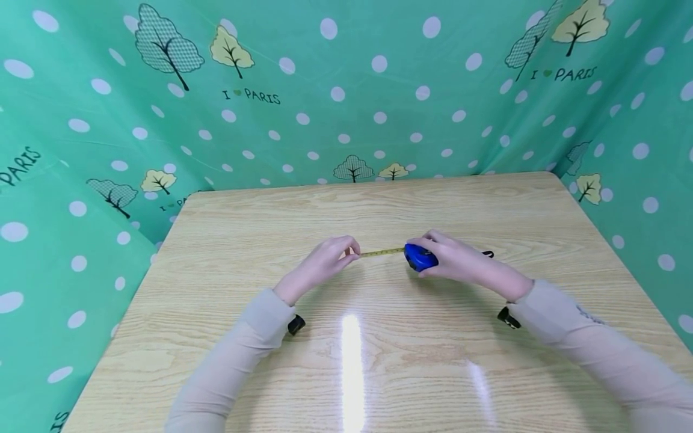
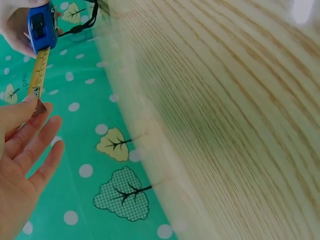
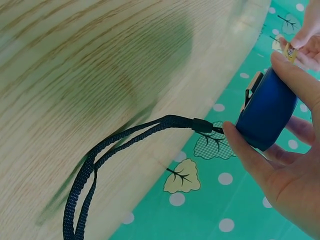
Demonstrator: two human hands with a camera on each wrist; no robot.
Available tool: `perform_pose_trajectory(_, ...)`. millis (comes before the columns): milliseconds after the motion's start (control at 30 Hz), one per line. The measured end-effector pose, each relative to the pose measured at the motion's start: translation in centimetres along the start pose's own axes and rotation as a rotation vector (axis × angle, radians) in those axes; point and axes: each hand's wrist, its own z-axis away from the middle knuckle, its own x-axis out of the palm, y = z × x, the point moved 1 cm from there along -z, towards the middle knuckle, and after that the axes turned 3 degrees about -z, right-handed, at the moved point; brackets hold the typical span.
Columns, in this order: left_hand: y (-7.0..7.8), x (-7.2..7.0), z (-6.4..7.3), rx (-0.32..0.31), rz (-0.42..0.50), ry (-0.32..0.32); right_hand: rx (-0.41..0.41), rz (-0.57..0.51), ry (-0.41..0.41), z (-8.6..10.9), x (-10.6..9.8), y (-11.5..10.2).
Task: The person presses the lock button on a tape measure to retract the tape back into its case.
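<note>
A blue tape measure point(image 1: 420, 257) is held in my right hand point(image 1: 452, 257), its case gripped between thumb and fingers above the table. From its mouth a short length of yellow blade point(image 1: 381, 252) runs left to my left hand point(image 1: 328, 260). There the thumb and forefinger pinch the metal end hook point(image 2: 40, 107), while the other fingers spread loosely below. The case's dark button side point(image 2: 38, 25) faces the left wrist camera. A black wrist strap point(image 3: 125, 135) hangs from the case's rear end in the right wrist view.
The wood-grain table point(image 1: 281, 210) spreads under both hands, with light glare on its near part. A green dotted curtain point(image 1: 346, 78) printed with trees surrounds its back and sides. Both wrists wear a small black camera point(image 1: 296, 325) below the cuffs.
</note>
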Motion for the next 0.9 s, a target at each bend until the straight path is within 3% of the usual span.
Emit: perform_pose_trajectory(900,1.9,1.8,-2.0,0.036,0.037,-0.028,-0.071,-0.028,0.019,-0.6,0.8,-1.3)
